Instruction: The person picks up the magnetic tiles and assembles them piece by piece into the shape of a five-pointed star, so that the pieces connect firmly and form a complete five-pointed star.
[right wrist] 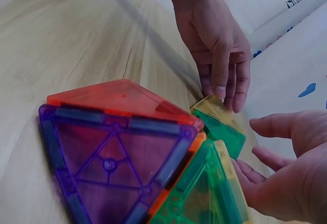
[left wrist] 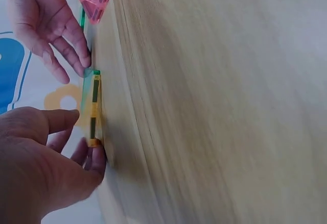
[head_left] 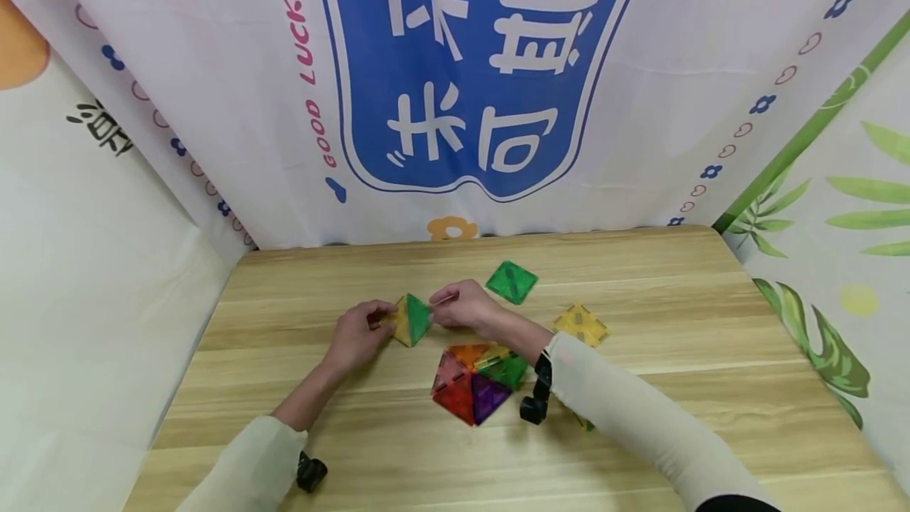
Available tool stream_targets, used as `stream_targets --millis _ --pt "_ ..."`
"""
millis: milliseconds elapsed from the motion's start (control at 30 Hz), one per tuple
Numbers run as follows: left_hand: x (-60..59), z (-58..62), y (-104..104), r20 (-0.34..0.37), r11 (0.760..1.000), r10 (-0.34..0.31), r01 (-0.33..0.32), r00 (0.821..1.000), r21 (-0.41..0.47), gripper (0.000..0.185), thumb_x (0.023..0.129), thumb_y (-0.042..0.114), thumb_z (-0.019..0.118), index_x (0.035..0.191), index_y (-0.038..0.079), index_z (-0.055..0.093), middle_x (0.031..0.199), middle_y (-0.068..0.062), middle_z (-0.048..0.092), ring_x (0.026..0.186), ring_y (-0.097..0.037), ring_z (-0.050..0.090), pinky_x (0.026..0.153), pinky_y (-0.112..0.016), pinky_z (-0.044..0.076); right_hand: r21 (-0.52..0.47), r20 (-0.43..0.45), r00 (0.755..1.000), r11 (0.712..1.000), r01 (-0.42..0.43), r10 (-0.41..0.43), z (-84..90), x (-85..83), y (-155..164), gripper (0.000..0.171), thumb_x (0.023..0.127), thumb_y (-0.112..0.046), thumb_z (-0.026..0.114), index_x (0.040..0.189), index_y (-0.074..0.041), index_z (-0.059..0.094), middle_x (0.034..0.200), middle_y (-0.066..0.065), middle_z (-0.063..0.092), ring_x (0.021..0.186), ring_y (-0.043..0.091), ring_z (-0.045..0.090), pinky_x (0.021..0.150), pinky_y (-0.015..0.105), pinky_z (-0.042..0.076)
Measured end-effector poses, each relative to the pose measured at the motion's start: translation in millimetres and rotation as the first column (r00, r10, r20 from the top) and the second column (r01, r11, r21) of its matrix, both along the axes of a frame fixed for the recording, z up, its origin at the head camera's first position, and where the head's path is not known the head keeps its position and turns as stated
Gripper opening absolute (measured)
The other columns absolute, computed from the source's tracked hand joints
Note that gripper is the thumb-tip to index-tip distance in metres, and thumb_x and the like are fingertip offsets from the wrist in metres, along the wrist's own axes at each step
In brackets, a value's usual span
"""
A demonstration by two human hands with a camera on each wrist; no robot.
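Reckoning yellow tile (head_left: 401,323) light, stiff: I'd pinch nine-o'clock corner. Left hand (head_left: 359,334) grips it; right hand (head_left: 465,309) loose-fingered.

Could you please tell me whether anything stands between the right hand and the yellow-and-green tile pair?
Nothing visible does: the right hand is at the green corner of the tile pair.

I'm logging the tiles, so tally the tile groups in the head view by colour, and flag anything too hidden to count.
Green group: 1
Yellow group: 1
Green-and-yellow group: 1
Multicoloured group: 1
Total: 4, leaving out tile edges mostly hidden by the right sleeve.
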State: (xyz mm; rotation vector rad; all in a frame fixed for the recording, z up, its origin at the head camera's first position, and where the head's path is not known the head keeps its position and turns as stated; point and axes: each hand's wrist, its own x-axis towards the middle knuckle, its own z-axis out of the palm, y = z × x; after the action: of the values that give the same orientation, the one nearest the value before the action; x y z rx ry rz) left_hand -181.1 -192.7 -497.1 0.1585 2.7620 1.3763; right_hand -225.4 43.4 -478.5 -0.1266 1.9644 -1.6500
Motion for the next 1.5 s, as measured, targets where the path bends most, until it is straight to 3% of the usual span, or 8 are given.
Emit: stream_targets --millis 167,467,733,900,1000,1133,1267,1500 --pt "-6.1 -4.5 5.0 -0.003 0.999 0.002 -0.002 1.000 0.050 0.026 0.093 -0.007 0.073 0.119 -0.002 0.075 0.130 -0.023 0.068 0.124 -0.042 0.065 0.105 -0.054 0.053 0.031 -0.039 0.999 1.000 0.005 -0.004 -0.9 3.1 3.3 0.038 0.091 0.003 0.077 0.128 0.006 0.070 0.115 0.016 0.072 0.089 0.016 0.066 0.091 0.040 0.060" --pt "-12.8 -6.0 9.3 0.126 0.982 -0.115 0.094 0.985 0.162 0.028 0.100 0.001 0.070 0.127 0.004 0.075 0.139 -0.018 0.068 0.140 -0.035 0.055 0.108 -0.047 0.050 0.109 -0.132 0.990 0.993 -0.037 0.052 -3.5 9.8 7.5 0.032 0.093 -0.003 0.079 0.124 -0.001 0.074 0.118 0.013 0.071 0.102 0.019 0.065 0.090 0.037 0.058" --pt "-12.5 2.1 20.5 0.160 0.965 -0.138 0.096 0.977 0.245 0.029 0.102 0.004 0.068 0.130 0.007 0.073 0.142 -0.015 0.065 0.132 -0.031 0.062 0.091 -0.031 0.057 0.076 -0.207 0.976 0.996 -0.050 0.065 -4.5 8.1 25.8 0.025 0.094 -0.003 0.077 0.119 -0.003 0.076 0.117 0.014 0.071 0.102 0.020 0.068 0.089 0.034 0.058" --pt "-12.5 10.0 36.6 0.159 0.940 -0.189 0.132 0.969 0.315 0.030 0.102 0.004 0.068 0.132 0.007 0.071 0.144 -0.011 0.063 0.138 -0.027 0.057 0.105 -0.041 0.054 0.054 -0.228 0.968 0.994 -0.092 0.102 -4.4 3.8 47.5 0.021 0.095 -0.001 0.074 0.116 -0.001 0.076 0.110 0.013 0.075 0.093 0.018 0.068 0.084 0.032 0.057" --pt "-12.3 14.1 44.9 0.161 0.924 -0.231 0.164 0.960 0.346 0.031 0.102 0.005 0.068 0.133 0.005 0.069 0.143 -0.012 0.063 0.125 -0.025 0.063 0.101 -0.044 0.055 0.057 -0.235 0.963 0.991 -0.123 0.133 -4.6 1.1 61.0 0.020 0.095 -0.001 0.074 0.115 0.000 0.076 0.103 0.010 0.076 0.090 0.018 0.068 0.081 0.031 0.057" --pt "-12.6 15.4 53.8 0.173 0.898 -0.277 0.190 0.945 0.397 0.030 0.103 0.002 0.066 0.133 0.002 0.069 0.141 -0.016 0.064 0.108 -0.021 0.070 0.086 -0.036 0.057 0.046 -0.210 0.962 0.984 -0.170 0.176 -6.3 -1.3 77.4 0.020 0.095 0.000 0.074 0.114 0.002 0.075 0.100 0.009 0.075 0.088 0.019 0.068 0.079 0.030 0.057" --pt "-13.4 13.7 60.7 0.183 0.876 -0.313 0.209 0.932 0.435 0.031 0.102 -0.003 0.064 0.132 0.001 0.069 0.142 -0.018 0.064 0.111 -0.021 0.071 0.084 -0.026 0.058 0.034 -0.180 0.966 0.982 -0.184 0.187 -11.0 -1.4 89.5 0.018 0.093 0.000 0.076 0.111 0.000 0.075 0.096 0.008 0.075 0.086 0.019 0.069 0.078 0.030 0.057" --pt "-13.8 7.3 69.4 0.221 0.865 -0.347 0.220 0.912 0.451 0.031 0.102 -0.007 0.061 0.131 0.000 0.069 0.142 -0.017 0.063 0.107 -0.019 0.069 0.084 -0.027 0.058 0.003 -0.148 0.969 0.980 -0.199 0.197 -21.9 3.7 99.5 0.016 0.091 0.001 0.078 0.107 0.000 0.074 0.092 0.006 0.075 0.083 0.017 0.069 0.075 0.028 0.058"
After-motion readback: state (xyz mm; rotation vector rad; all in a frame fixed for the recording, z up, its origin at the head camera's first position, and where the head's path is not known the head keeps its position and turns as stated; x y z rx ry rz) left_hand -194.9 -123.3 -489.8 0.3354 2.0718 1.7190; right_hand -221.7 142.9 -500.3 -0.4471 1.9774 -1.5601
